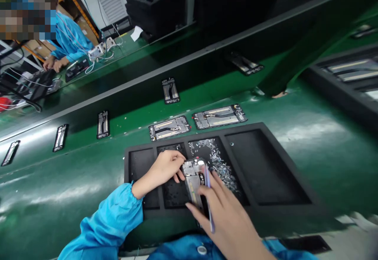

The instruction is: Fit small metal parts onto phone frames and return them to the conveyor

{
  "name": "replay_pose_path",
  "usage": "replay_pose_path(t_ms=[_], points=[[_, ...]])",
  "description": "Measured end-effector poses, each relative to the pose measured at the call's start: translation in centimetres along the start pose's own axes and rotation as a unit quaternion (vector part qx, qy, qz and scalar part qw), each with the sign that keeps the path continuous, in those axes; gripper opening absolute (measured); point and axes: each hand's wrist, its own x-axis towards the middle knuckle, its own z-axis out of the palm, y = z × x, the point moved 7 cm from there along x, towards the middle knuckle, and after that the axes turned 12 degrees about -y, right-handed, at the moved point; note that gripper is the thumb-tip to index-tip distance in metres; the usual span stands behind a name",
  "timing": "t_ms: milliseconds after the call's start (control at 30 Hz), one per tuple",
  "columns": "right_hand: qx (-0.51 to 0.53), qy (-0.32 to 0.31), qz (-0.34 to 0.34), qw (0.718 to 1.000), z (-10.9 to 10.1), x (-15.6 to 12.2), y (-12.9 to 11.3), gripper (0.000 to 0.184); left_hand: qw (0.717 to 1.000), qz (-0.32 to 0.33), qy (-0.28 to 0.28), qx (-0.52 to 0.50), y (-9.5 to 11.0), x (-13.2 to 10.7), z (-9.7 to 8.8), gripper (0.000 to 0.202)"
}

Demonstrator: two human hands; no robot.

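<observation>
An opened phone (193,181) with bare circuit boards and a silver plate is held over a black foam tray (193,212). At its upper left edge, my left hand (167,167) is closed, fingers bent against the phone's side. My right hand (226,209) lies over the phone's right side, closed on slim lavender tweezers (208,185) whose tips point up toward the phone's top end. The palm and fingers cover much of the phone's lower right. Small shiny pieces (223,169) lie scattered in the tray compartment beside the phone.
Two opened phones, a left one (169,128) and a right one (220,116), lie behind the tray. More phones, including one (170,91), sit along the green bench. Another black tray (348,79) is at right. A person in blue (69,35) works across the bench.
</observation>
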Motion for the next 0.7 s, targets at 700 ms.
replay_pose_path(t_ms=[700], points=[[-0.015, -0.110, 0.015, 0.994, 1.0, 30.8, 1.5, 0.042, 0.951, 0.137, 0.177, 0.211, 2.3, -1.2, -2.3, 0.016]])
